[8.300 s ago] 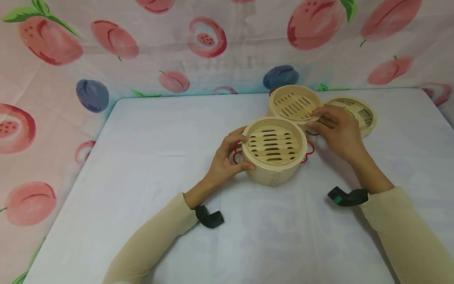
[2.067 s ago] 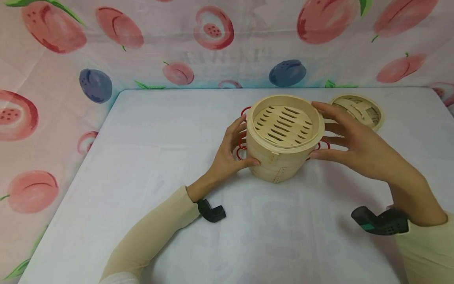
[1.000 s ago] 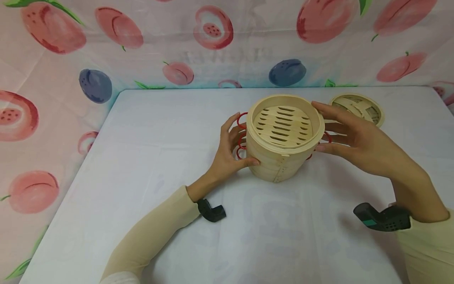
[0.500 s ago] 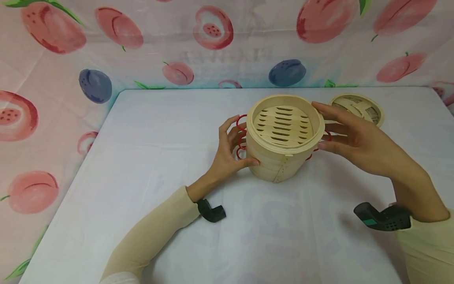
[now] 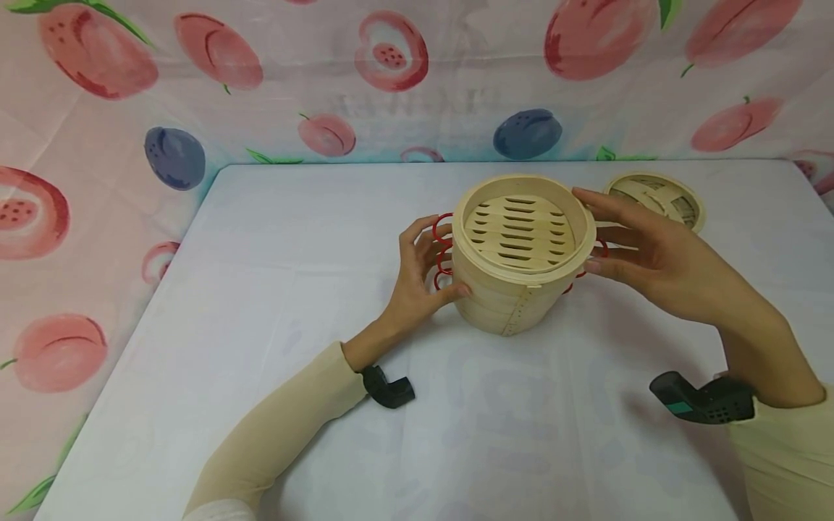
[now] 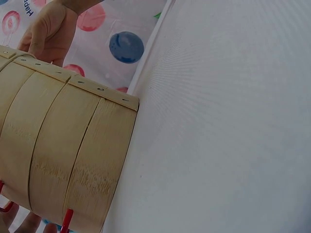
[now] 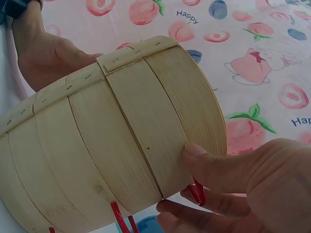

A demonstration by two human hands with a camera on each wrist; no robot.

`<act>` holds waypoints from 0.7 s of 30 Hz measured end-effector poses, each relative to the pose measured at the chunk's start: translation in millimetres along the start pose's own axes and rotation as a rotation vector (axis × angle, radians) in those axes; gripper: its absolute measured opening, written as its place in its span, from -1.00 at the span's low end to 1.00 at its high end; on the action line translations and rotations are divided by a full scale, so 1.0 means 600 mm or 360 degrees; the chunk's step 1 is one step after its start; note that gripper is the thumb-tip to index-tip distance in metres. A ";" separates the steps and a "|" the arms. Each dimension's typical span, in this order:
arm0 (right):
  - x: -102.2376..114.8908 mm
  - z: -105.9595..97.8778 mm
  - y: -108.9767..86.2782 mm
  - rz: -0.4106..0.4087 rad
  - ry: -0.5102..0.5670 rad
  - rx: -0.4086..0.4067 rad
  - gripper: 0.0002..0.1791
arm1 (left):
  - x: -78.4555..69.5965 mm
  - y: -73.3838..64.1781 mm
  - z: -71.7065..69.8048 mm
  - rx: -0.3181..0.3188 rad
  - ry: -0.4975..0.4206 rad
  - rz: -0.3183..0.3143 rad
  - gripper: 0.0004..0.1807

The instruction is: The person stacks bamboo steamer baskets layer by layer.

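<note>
A stack of pale bamboo steamer baskets [image 5: 504, 293] stands upright on the white table, its slatted top tier uncovered. My left hand [image 5: 417, 278] holds the stack's left side, thumb on the front wall and fingers by the red loop handles [image 5: 444, 250]. On the other side my right hand [image 5: 651, 246] grips the top tier, forefinger at the rim and thumb lower on the wall. In the right wrist view the right thumb [image 7: 214, 167] presses the bamboo wall beside a red handle [image 7: 198, 191]. Stapled seams [image 6: 73, 80] run down the stack's side in the left wrist view.
A round bamboo lid [image 5: 658, 195] lies at the back right, partly behind the right hand. The white table [image 5: 293, 239] ends at a fruit-patterned cloth backdrop [image 5: 456, 87]. A black wrist device [image 5: 704, 398] is worn at each cuff.
The basket that stood behind now tops the stack. Since about two seconds ago it has turned, bringing its seam into line with those below. The left fingers shifted slightly outward.
</note>
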State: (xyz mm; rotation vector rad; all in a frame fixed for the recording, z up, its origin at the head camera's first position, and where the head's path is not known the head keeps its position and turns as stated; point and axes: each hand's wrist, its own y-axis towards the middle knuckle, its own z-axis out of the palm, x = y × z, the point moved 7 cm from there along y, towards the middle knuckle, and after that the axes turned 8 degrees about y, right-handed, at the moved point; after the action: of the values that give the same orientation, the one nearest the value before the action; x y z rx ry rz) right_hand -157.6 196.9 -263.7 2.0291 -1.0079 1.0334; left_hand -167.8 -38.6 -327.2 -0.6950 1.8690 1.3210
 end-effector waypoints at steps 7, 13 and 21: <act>0.000 -0.001 0.000 0.0002 0.0018 -0.0009 -0.15 | 0.039 -0.006 0.002 -0.0008 0.0014 0.0013 0.08; 0.001 -0.001 0.000 -0.0019 0.0016 -0.0012 -0.15 | 0.043 -0.007 0.002 -0.0010 0.0002 0.0024 0.06; 0.005 -0.001 0.001 -0.0074 0.0061 0.0007 -0.16 | 0.045 -0.007 0.001 -0.0008 0.0014 0.0031 0.05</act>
State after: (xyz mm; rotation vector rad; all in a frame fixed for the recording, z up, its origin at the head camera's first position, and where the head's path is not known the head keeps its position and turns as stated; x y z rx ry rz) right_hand -157.0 195.9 -260.9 2.0191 -0.9353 1.0466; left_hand -180.3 -39.8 -351.4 -0.6881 1.8847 1.3371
